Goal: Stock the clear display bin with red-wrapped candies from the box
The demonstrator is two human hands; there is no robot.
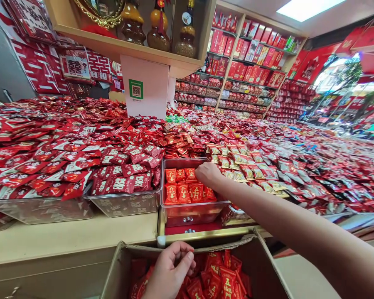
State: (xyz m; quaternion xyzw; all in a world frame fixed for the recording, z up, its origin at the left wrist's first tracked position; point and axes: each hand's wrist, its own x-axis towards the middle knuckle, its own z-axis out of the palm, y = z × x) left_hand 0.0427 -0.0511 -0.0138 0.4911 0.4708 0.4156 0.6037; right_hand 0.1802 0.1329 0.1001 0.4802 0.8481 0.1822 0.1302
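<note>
My right hand (209, 174) reaches over the right side of a clear plastic bin (193, 204). Its fingers are bent closed at the bin's rim, and whatever they hold is hidden. Inside the bin, small red packets (183, 193) with gold characters stand in rows. Nearer to me, my left hand (172, 269) hovers over an open cardboard box (269, 270), its fingers curled toward the thumb. A trace of red shows at a fingertip, too small to name. Loose red packets (227, 283) with gold lettering lie in the box, partly behind that hand.
Heaped bins of dark red packets (121, 182) stand to the left; cream and red packets (246, 160) lie to the right. A white post (145, 87) with a QR code supports a wooden display shelf (162, 52) overhead. Stocked red shelves (246, 62) line the back.
</note>
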